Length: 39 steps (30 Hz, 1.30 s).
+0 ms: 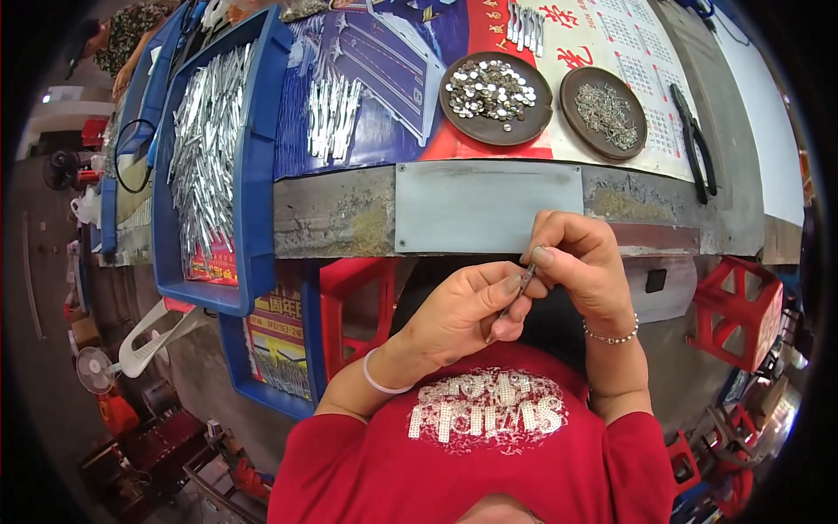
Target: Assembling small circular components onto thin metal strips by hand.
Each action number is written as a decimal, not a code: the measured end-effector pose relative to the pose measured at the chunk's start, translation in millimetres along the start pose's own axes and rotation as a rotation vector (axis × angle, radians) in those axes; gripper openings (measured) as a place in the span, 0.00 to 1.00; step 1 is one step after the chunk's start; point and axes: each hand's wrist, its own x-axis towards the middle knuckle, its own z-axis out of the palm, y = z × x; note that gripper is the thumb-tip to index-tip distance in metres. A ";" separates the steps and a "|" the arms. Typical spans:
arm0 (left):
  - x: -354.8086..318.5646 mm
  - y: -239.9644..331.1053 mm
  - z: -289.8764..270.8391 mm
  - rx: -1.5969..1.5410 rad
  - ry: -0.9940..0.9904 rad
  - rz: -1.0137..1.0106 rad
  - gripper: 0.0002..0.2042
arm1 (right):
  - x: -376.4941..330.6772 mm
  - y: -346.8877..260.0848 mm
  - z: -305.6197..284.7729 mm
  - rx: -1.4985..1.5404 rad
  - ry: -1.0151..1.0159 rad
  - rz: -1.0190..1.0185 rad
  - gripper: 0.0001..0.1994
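Note:
My left hand point(476, 306) pinches a slim, dark silver metal piece point(526, 281) between thumb and fingers, just in front of the bench edge. Thumb and forefinger of my right hand point(576, 258) are closed at the upper end of that same piece; any smaller part between them is hidden. Beyond my hands lies a brown dish of small shiny round discs point(496, 98). To its right, another brown dish holds many thin metal pins point(602, 118). Slim silver metal pieces point(333, 118) lie side by side at the left of the bench, and a smaller group point(525, 29) sits at the back.
A deep blue bin point(262, 166) heaped with slim silver pieces stands at the left, above a lower blue tray point(262, 397). Black-handled pliers point(692, 144) lie at the right. A grey metal plate point(489, 207) is fixed at the bench edge. Red stools point(740, 313) stand below.

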 end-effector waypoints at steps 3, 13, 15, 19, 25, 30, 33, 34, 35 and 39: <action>1.0 -0.7 2.7 0.043 0.083 0.041 0.11 | -1.7 5.3 2.0 -0.050 0.073 -0.022 0.05; 2.0 0.0 6.5 0.089 0.164 0.053 0.09 | -0.8 6.3 1.9 -0.085 0.123 0.018 0.04; 2.7 1.5 4.6 0.074 0.119 0.027 0.10 | -1.0 6.0 -0.5 -0.084 0.116 0.018 0.04; 3.7 2.1 4.9 0.041 0.108 -0.008 0.11 | -0.5 8.1 -2.2 -0.073 0.107 0.000 0.05; 4.6 0.1 4.6 0.005 0.102 0.002 0.10 | -0.6 9.6 -3.2 -0.112 0.098 0.016 0.06; 2.8 -0.3 1.0 -0.083 0.034 -0.015 0.12 | -2.4 6.9 2.3 -0.145 0.084 -0.034 0.07; 2.3 1.3 1.2 -0.121 -0.022 -0.036 0.12 | -2.7 6.8 3.6 -0.123 0.062 -0.085 0.07; 2.5 1.2 1.7 -0.122 -0.023 -0.037 0.12 | -3.0 7.1 3.6 -0.108 0.049 -0.108 0.07; 3.0 0.7 2.3 -0.118 -0.007 -0.029 0.12 | -3.1 7.6 3.8 -0.110 0.050 -0.107 0.07; 3.1 -0.8 1.3 -0.117 0.068 -0.010 0.11 | -2.2 10.9 4.9 -0.163 0.143 -0.022 0.06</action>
